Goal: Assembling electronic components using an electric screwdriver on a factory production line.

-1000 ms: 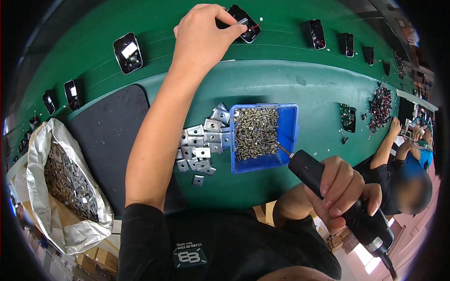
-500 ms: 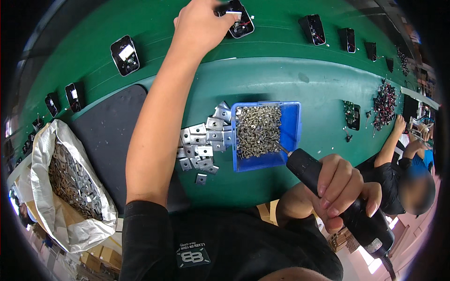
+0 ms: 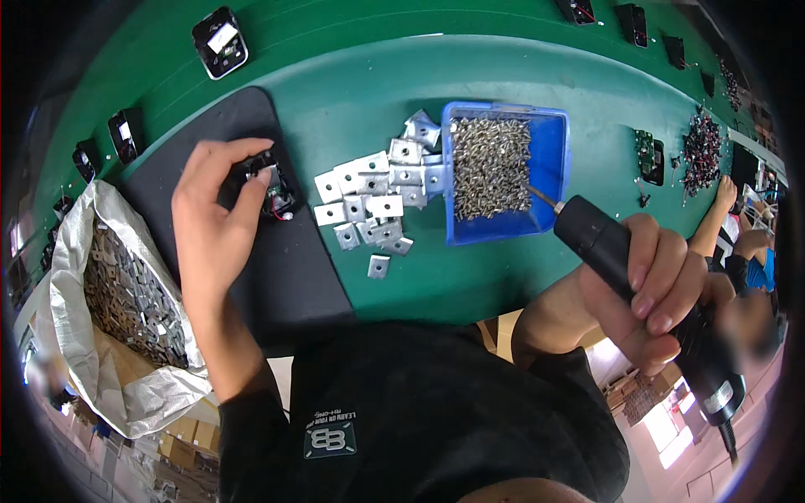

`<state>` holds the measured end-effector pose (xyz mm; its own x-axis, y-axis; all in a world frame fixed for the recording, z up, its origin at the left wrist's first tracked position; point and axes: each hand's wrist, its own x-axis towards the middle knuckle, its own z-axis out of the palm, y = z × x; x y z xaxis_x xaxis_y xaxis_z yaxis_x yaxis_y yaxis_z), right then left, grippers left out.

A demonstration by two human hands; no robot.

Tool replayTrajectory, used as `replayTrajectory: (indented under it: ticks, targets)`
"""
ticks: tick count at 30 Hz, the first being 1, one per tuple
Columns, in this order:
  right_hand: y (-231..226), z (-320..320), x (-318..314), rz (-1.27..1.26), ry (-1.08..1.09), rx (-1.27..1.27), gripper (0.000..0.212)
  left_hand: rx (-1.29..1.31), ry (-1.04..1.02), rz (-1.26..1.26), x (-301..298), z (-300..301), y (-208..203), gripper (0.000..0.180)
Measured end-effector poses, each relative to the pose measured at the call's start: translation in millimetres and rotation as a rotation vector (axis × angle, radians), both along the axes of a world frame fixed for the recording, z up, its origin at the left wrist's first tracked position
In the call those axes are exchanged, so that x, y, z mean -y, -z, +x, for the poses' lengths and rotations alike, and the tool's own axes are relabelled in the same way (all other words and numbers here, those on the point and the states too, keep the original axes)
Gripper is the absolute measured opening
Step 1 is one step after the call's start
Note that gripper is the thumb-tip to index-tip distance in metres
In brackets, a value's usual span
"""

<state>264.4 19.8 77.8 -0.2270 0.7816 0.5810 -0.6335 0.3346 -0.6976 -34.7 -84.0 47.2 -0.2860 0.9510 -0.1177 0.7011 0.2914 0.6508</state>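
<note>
My left hand [image 3: 220,201] grips a small black housing [image 3: 279,201] with electronics and a thin red wire, over the black mat [image 3: 243,117]. Its thumb and fingers close on the housing's top and hide part of it. In my right hand [image 3: 650,293] is a black electric screwdriver [image 3: 591,239], its bit slanting to the right side of a blue tray [image 3: 549,138]. Small screws [image 3: 490,168] fill the tray's left part. Between the mat and the tray lie several square metal plates [image 3: 377,184] with a hole in each.
A white sack [image 3: 71,277] of metal pieces stands at the left. More black housings [image 3: 220,42] sit on the green surface at the far side. To the right are a circuit board [image 3: 644,151], a pile of wired parts [image 3: 700,155] and a co-worker's arm [image 3: 717,218].
My left hand has come back from the far side to the mat, bringing a black housing. The view has shifted; my right hand still holds the screwdriver beside the tray.
</note>
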Motion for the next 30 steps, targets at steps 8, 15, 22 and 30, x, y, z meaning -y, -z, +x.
replayTrajectory:
  ticks: [8,15,22,30]
  targets:
    - [-7,-8,13,-0.118,-0.032,-0.064,0.039,0.138,-0.037,0.078,16,1,5,0.036]
    - [-30,-18,32,-0.194,-0.031,-0.179,0.034,0.234,0.261,0.468,5,69,-8,0.033]
    - [-35,-27,38,-0.196,-0.147,-0.339,0.032,0.444,0.306,0.488,-1,111,8,0.030]
    - [-27,-29,41,-0.159,-0.159,-0.366,0.035,0.379,0.329,0.602,2,103,12,0.022]
